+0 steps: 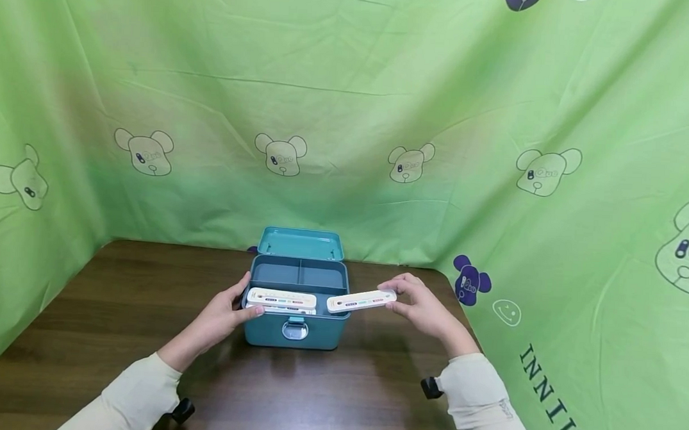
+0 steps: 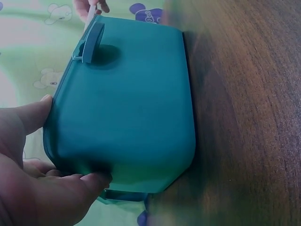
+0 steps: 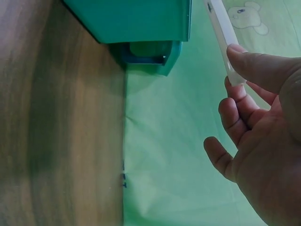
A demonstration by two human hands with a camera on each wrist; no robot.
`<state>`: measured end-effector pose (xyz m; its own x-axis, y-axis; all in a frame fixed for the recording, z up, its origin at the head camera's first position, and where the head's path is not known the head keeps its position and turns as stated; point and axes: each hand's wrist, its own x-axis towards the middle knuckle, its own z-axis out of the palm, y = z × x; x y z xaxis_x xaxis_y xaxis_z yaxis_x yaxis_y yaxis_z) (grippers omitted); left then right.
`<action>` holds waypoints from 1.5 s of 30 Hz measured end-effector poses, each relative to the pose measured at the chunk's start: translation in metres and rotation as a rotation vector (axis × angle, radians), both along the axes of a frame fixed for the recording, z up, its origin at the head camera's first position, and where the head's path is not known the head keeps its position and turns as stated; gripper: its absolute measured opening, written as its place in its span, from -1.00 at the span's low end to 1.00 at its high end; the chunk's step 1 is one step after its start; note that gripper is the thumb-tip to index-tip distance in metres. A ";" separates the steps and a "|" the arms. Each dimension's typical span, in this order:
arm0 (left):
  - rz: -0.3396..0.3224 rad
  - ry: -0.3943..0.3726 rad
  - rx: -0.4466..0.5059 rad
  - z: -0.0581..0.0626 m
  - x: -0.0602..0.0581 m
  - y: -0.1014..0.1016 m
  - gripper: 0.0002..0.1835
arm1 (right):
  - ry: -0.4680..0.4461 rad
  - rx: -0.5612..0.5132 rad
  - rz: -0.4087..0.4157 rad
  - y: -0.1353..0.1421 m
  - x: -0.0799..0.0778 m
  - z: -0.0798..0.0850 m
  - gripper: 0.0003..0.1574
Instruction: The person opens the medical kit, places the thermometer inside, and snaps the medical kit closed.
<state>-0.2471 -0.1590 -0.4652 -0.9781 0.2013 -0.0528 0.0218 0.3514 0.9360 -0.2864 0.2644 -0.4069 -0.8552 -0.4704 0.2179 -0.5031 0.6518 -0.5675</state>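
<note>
Head view shows the left hand (image 1: 221, 315) gripping the teal box (image 1: 323, 333) at nine o'clock, while the right hand (image 1: 420, 305) pinches a white case (image 1: 357, 301) by one end at the box's three o'clock.

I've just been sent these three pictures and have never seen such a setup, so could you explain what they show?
There is no machine here, just a person's two bare hands. The wide picture comes from a camera worn on the head, looking forward and down. The other two come from cameras on the left and right wrists, so things look turned there.

On the brown table stands a teal box, its lid open. The left hand grips the box's left side. The right hand pinches one end of a slim white case. Similar white cases lie inside the box. Behind hangs a green cloth printed with bear heads.
</note>
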 end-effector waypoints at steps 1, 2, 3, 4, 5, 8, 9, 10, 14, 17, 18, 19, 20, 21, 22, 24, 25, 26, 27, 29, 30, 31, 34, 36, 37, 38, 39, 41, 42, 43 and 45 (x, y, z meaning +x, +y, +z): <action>0.000 0.001 -0.005 0.000 0.000 0.000 0.08 | -0.009 0.000 -0.001 -0.001 -0.002 0.001 -0.58; 0.000 0.000 -0.008 0.000 0.000 0.000 0.09 | -0.019 0.002 -0.001 -0.002 -0.003 0.001 -0.58; 0.001 -0.001 -0.009 0.000 0.000 0.000 0.09 | -0.032 -0.002 0.000 -0.003 -0.005 0.002 -0.59; 0.001 -0.003 -0.011 0.000 0.000 0.000 0.09 | -0.041 -0.002 0.001 -0.004 -0.006 0.002 -0.59; 0.002 -0.005 -0.011 0.001 0.000 0.000 0.09 | -0.048 -0.003 0.008 -0.005 -0.007 0.002 -0.59; 0.001 -0.007 -0.013 0.001 0.000 0.000 0.09 | -0.058 0.004 0.028 -0.011 -0.008 0.003 -0.59; 0.001 -0.006 -0.014 0.001 0.000 0.000 0.09 | -0.059 0.009 0.034 -0.013 -0.008 0.003 -0.59; 0.000 -0.005 -0.015 0.001 0.000 0.000 0.09 | -0.058 0.018 0.038 -0.015 -0.009 0.003 -0.59; 0.005 -0.004 -0.019 0.001 0.000 0.001 0.09 | -0.046 0.043 0.048 -0.023 -0.010 0.004 -0.61; 0.007 -0.009 -0.016 0.001 0.000 0.001 0.09 | -0.044 0.057 0.051 -0.027 -0.011 0.004 -0.61; 0.006 -0.010 -0.015 0.001 0.000 0.001 0.09 | -0.044 0.067 0.052 -0.028 -0.011 0.005 -0.61; 0.006 -0.011 -0.011 0.001 0.000 0.001 0.09 | -0.046 0.077 0.053 -0.030 -0.011 0.006 -0.61; 0.005 -0.011 -0.007 0.001 0.000 0.001 0.09 | -0.055 0.083 0.054 -0.031 -0.012 0.007 -0.61; 0.006 -0.010 -0.005 0.001 0.000 0.001 0.09 | -0.056 0.094 0.061 -0.032 -0.012 0.008 -0.61; 0.006 -0.010 -0.004 0.001 0.000 0.001 0.10 | -0.060 0.104 0.068 -0.033 -0.013 0.010 -0.61; 0.009 -0.006 -0.005 0.001 0.000 0.000 0.09 | -0.059 0.134 0.088 -0.035 -0.014 0.013 -0.60; 0.010 -0.004 -0.004 0.001 0.000 0.000 0.09 | -0.060 0.144 0.100 -0.036 -0.015 0.015 -0.59; 0.011 -0.002 -0.003 0.001 0.000 0.000 0.09 | -0.057 0.155 0.116 -0.036 -0.016 0.017 -0.59; 0.010 -0.001 0.000 0.000 -0.001 0.000 0.09 | -0.060 0.160 0.127 -0.036 -0.016 0.018 -0.58; 0.007 -0.001 0.007 0.000 -0.001 0.000 0.08 | -0.062 0.170 0.149 -0.036 -0.017 0.021 -0.56; 0.007 -0.001 0.012 -0.001 -0.002 0.000 0.08 | -0.067 0.170 0.158 -0.036 -0.018 0.022 -0.55; 0.005 -0.001 0.016 -0.001 -0.002 0.001 0.08 | -0.074 0.166 0.166 -0.035 -0.018 0.023 -0.54; 0.003 -0.001 0.017 -0.001 -0.002 0.002 0.08 | -0.092 0.161 0.186 -0.035 -0.019 0.027 -0.54; 0.006 -0.001 0.016 -0.001 -0.002 0.002 0.07 | -0.105 0.167 0.198 -0.036 -0.020 0.028 -0.56; 0.006 -0.001 0.014 -0.001 -0.002 0.003 0.07 | -0.111 0.171 0.207 -0.036 -0.021 0.029 -0.56; 0.006 -0.001 0.015 -0.001 -0.003 0.003 0.07 | -0.114 0.178 0.216 -0.037 -0.022 0.030 -0.57; 0.007 -0.001 0.013 -0.001 -0.002 0.003 0.07 | -0.116 0.186 0.223 -0.038 -0.023 0.031 -0.57; 0.009 -0.002 0.018 -0.001 -0.003 0.002 0.07 | -0.120 0.204 0.237 -0.040 -0.025 0.032 -0.57; 0.010 -0.002 0.021 0.000 -0.003 0.002 0.07 | -0.122 0.211 0.246 -0.041 -0.026 0.033 -0.57; 0.011 -0.003 0.022 0.000 -0.002 0.002 0.07 | -0.124 0.215 0.252 -0.042 -0.027 0.033 -0.58; 0.012 -0.004 0.023 0.000 -0.002 0.002 0.07 | -0.120 0.227 0.265 -0.045 -0.028 0.036 -0.58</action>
